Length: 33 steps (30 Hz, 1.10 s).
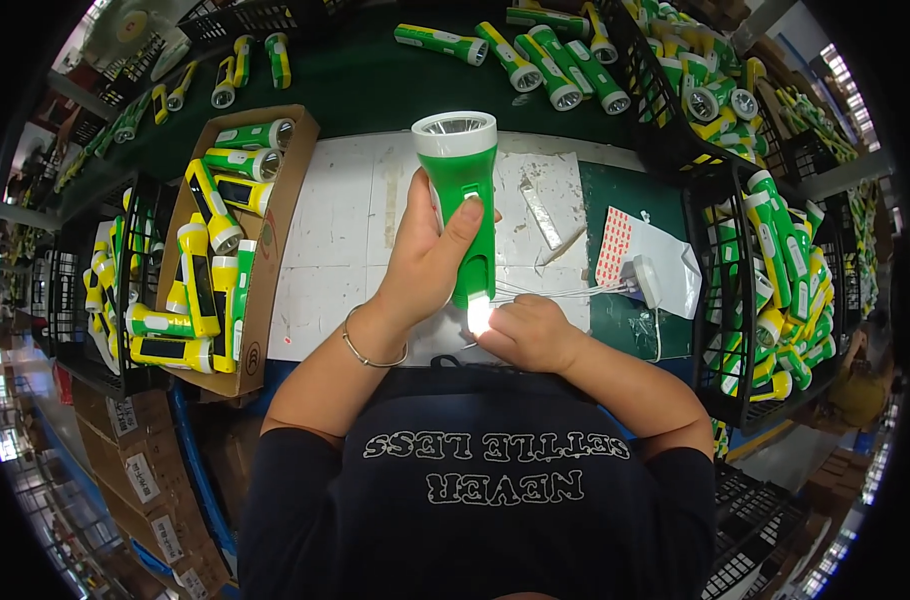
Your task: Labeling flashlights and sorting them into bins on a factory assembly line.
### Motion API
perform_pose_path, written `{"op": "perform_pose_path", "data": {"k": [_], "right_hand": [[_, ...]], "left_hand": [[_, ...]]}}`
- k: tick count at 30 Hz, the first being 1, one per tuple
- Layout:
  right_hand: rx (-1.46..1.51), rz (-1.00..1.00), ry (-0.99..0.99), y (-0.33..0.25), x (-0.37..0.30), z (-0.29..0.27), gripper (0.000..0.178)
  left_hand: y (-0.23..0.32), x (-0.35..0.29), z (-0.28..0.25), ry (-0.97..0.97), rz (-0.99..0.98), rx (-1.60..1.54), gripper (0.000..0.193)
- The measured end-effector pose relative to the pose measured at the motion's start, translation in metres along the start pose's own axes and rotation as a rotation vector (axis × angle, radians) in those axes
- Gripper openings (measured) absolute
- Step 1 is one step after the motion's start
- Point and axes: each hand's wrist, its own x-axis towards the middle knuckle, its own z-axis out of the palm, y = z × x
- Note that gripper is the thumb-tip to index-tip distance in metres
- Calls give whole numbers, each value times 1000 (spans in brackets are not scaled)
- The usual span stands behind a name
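A green flashlight with a white head [465, 200] stands upright over the middle of the work surface, its lens end away from me. My left hand [425, 250] is wrapped round its body, the thumb lying near the switch. At the near end of the flashlight a small part glows bright white. My right hand [525, 333] is closed right beside that glow, fingers pinched together. What these fingers hold, if anything, is hidden by the glare. Thin white cables [565, 292] lead from behind my right hand to a white plug-in adapter [647, 282].
An open cardboard box [283, 230] of green and yellow flashlights stands on the left. Black crates [727, 300] full of flashlights flank the right side. Several loose flashlights [550, 70] lie along the green far surface. A sheet with red marks [615, 245] lies under the adapter.
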Motion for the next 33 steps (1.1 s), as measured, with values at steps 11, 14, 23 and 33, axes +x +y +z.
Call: {"op": "perform_pose_path", "data": {"k": [11,14,23,33], "right_hand": [[248,262,331,6,32,-47,26],[519,838,144,9,44,-45,32],[863,947,312,36,31,-47,30],[767,825,-172,59,38,-91,63]], "left_hand": [[-20,-2,4,19,-133,-87,33],[-28,-5,3,-30,-203,-143,32],[-23,-9,-4,18,-349,-57,31],[10,-13,-26,-400,57,1143,47]]}}
